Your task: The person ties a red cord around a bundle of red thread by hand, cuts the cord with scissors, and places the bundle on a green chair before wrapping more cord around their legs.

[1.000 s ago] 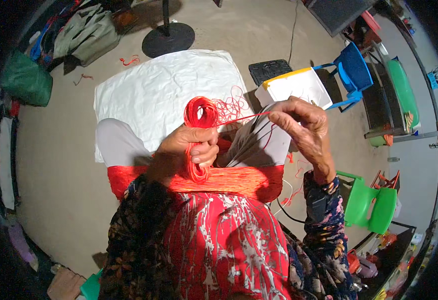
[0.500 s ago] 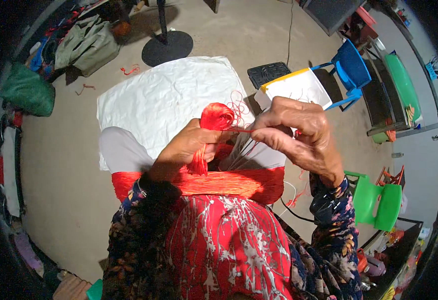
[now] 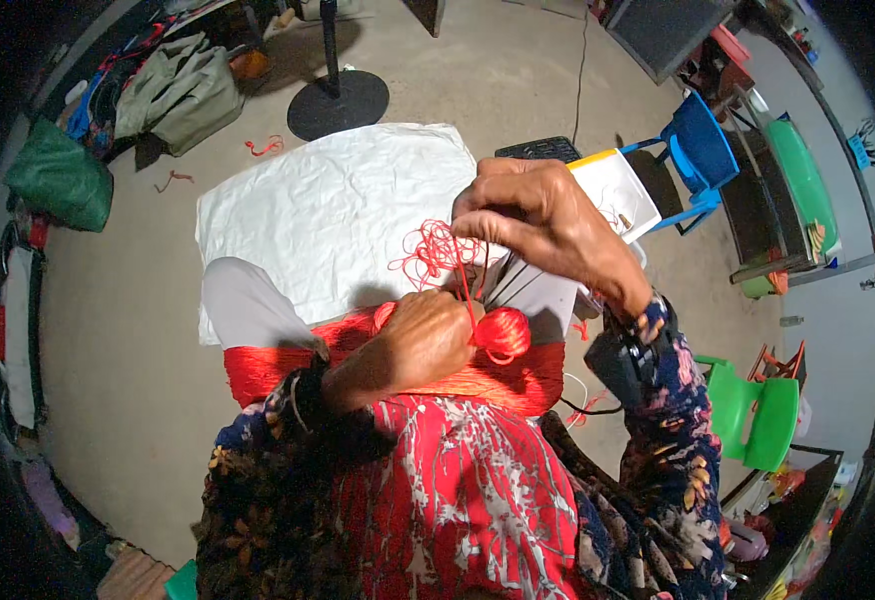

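I have the hank [image 3: 505, 333] in the left hand [image 3: 423, 345], low over the lap, its rounded red end bulging out past the right side of the fist. That hand is curled tightly round the middle, knuckles up; its fingertips are hidden from me. I read the hold as a way to keep the turns of cord together.

A red strand [image 3: 464, 272] rises from beside the hank to the right hand [image 3: 548, 215], which is above and to the right of the left one. Thumb and forefinger pinch it, leaving hardly any gap, with the other fingers bent in. The strand looks fairly straight, so I judge the height is there to keep it taut and clear of the rest. A darker strand hangs just beside it; I cannot tell where it ends.

Beyond the left hand, a loose tangle [image 3: 433, 248] of cord spreads in front of the white cloth [image 3: 308, 200], which I suspect is laid down to keep cord off the floor. Under the left hand, a thick skein [image 3: 498, 395] lies across the thighs, probably for easy reach.

To the right of the right hand I see a white box [image 3: 595, 188], then a blue chair [image 3: 698, 145]; nearer the body is a green chair [image 3: 773, 425].
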